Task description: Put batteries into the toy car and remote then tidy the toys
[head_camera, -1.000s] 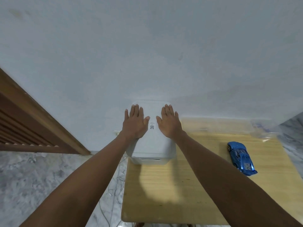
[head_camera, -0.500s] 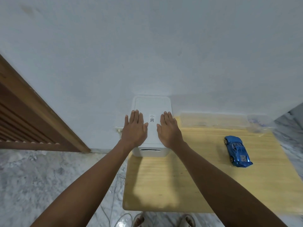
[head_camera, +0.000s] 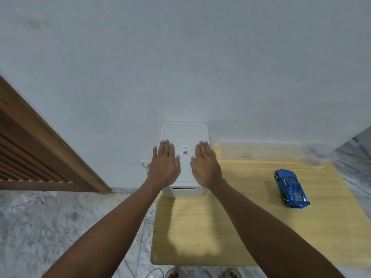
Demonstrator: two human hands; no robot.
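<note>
A white lidded box (head_camera: 185,137) stands at the far left corner of the wooden worktop (head_camera: 241,227), against the wall. The left hand (head_camera: 164,163) and the right hand (head_camera: 206,164) lie flat over its lid, fingers straight and held together, one on each side of a small label (head_camera: 185,150). The blue toy car (head_camera: 291,187) sits on the worktop well to the right of the box, untouched. A clear plastic bag (head_camera: 261,151) lies along the wall to the right of the box.

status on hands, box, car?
Left hand and right hand flat, open over white lidded box. Blue toy car untouched on wooden table, right of box. Nothing between.
</note>
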